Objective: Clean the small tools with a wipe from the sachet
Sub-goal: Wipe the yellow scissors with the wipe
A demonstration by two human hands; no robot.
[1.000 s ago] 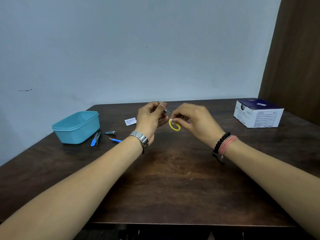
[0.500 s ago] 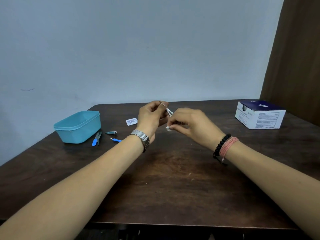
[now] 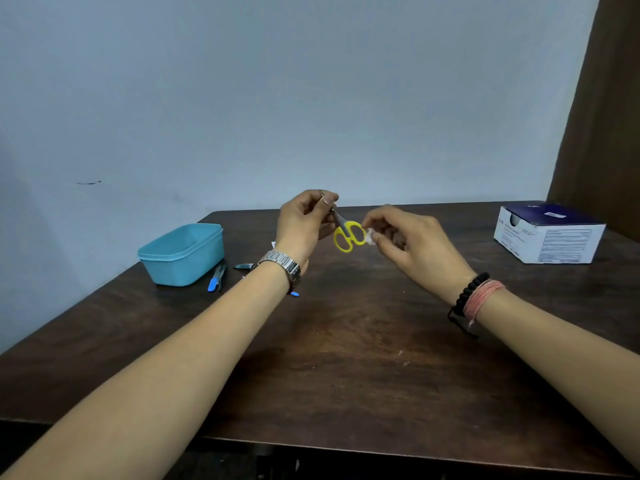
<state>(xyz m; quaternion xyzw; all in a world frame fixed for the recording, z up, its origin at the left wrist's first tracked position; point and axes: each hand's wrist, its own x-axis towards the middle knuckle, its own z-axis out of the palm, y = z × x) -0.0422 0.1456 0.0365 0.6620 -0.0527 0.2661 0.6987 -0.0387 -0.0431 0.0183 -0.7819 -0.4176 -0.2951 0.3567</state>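
**Yellow scissors held over the table**

Above the dark wooden table (image 3: 346, 358), the left hand (image 3: 301, 226) pinches small scissors (image 3: 348, 235) by their metal blades, glossy yellow loops hanging. The right hand (image 3: 405, 240) pinches a crumpled white wipe (image 3: 370, 236) against one loop.

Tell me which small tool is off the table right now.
The yellow-handled scissors: the left hand grips their blades in the air. The blue-handled tool and the metal clipper lie on the table beside the teal tub.
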